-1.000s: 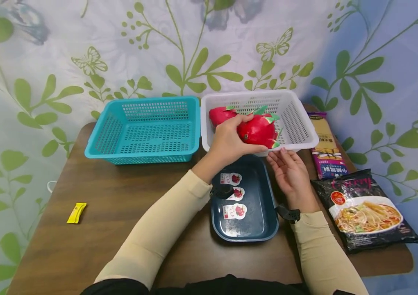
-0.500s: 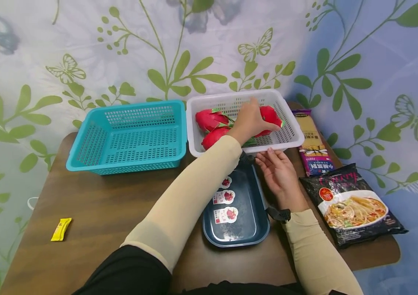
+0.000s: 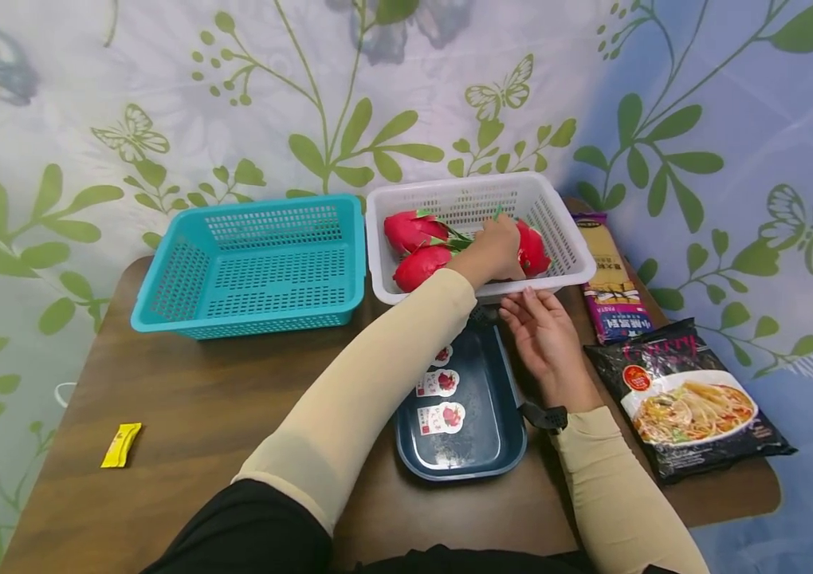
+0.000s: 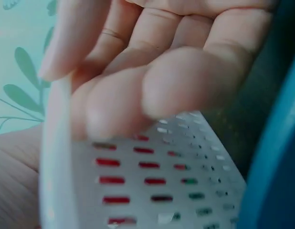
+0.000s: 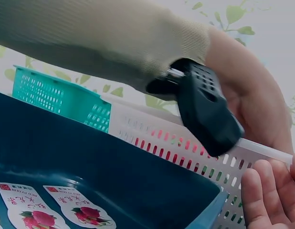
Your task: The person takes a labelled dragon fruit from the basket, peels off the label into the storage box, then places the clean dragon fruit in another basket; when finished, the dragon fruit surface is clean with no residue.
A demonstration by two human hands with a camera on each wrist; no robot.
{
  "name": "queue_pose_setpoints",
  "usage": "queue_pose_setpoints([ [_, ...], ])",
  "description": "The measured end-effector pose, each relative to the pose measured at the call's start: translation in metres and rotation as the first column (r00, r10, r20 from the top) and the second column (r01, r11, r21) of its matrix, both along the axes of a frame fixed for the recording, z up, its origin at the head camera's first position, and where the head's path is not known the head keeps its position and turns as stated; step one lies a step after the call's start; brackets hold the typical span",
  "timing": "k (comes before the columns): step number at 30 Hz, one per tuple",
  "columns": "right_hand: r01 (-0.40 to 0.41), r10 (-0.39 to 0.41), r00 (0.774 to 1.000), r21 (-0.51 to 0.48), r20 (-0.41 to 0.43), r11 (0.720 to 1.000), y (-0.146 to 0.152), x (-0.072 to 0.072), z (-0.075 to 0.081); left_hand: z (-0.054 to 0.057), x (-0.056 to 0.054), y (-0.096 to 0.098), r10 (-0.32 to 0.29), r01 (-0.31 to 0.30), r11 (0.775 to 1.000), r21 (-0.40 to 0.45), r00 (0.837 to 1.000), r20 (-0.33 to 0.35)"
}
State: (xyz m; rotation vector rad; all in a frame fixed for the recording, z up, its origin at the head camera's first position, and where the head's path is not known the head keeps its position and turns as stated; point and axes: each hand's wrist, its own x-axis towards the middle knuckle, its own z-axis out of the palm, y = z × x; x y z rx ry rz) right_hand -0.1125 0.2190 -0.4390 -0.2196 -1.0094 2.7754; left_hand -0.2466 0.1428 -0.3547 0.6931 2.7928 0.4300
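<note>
In the head view, my left hand (image 3: 498, 249) reaches down into the white basket (image 3: 478, 185) and grips a red dragon fruit (image 3: 533, 249) at its left side; most of the fingers are hidden. Two more dragon fruits (image 3: 414, 231) lie at the basket's left end, green leaf tips against the hand. My right hand (image 3: 546, 339) stays outside at the front edge, holding the basket's rim. In the left wrist view, the thumb of that right hand (image 4: 157, 81) lies on the rim, with curled fingers against the slotted wall.
A teal basket (image 3: 249, 327) stands left of the white one. In front is a dark blue tray (image 3: 481, 422) with dragon fruit stickers. A pasta packet (image 3: 610, 279) and a black noodle bag (image 3: 693, 406) lie at the right; a small yellow sachet (image 3: 121, 445) is at the left.
My left hand has carried the dragon fruit from above the basket's front edge down into its right half. My right hand keeps to the rim. The view has shifted slightly.
</note>
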Motion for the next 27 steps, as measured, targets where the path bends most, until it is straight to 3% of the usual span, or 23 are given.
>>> queue_pose_setpoints([
  [4,-0.001,0.001,1.000,0.009,-0.006,1.000,0.003,-0.002,-0.001,0.003,0.000,-0.013,-0.019,0.021,0.999,0.050,0.999,-0.043],
  [7,-0.003,0.003,1.000,0.020,-0.011,1.000,0.006,-0.005,-0.001,0.012,0.005,-0.028,0.005,0.004,0.995,0.096,0.996,-0.089],
  [11,0.002,-0.002,1.000,0.020,0.000,1.000,0.011,-0.006,-0.003,0.027,0.023,-0.061,0.033,-0.005,0.970,0.242,0.993,-0.111],
  [15,0.019,-0.020,0.999,0.041,0.039,0.999,0.018,-0.003,-0.002,0.032,0.049,-0.108,-0.006,0.072,0.931,0.357,0.983,-0.185],
  [17,0.034,-0.038,0.997,0.071,0.061,0.997,0.023,-0.001,0.001,0.029,0.057,-0.133,-0.037,0.133,0.934,0.332,0.959,-0.281],
  [19,0.052,-0.062,0.994,0.115,0.085,0.992,0.030,0.002,0.006,0.022,0.063,-0.160,-0.066,0.182,0.944,0.274,0.921,-0.384],
  [21,0.068,-0.090,0.989,0.173,0.118,0.982,0.037,0.006,0.012,0.014,0.066,-0.188,-0.081,0.200,0.955,0.219,0.885,-0.458],
  [22,0.076,-0.105,0.985,0.200,0.139,0.977,0.040,0.009,0.015,0.010,0.067,-0.203,-0.084,0.200,0.960,0.197,0.876,-0.475],
  [25,0.103,-0.155,0.968,0.249,0.198,0.963,0.048,0.018,0.024,-0.003,0.072,-0.250,-0.087,0.198,0.963,0.183,0.870,-0.486],
  [27,0.128,-0.193,0.956,0.276,0.220,0.953,0.052,0.025,0.029,-0.012,0.075,-0.282,-0.108,0.216,0.959,0.186,0.880,-0.462],
])
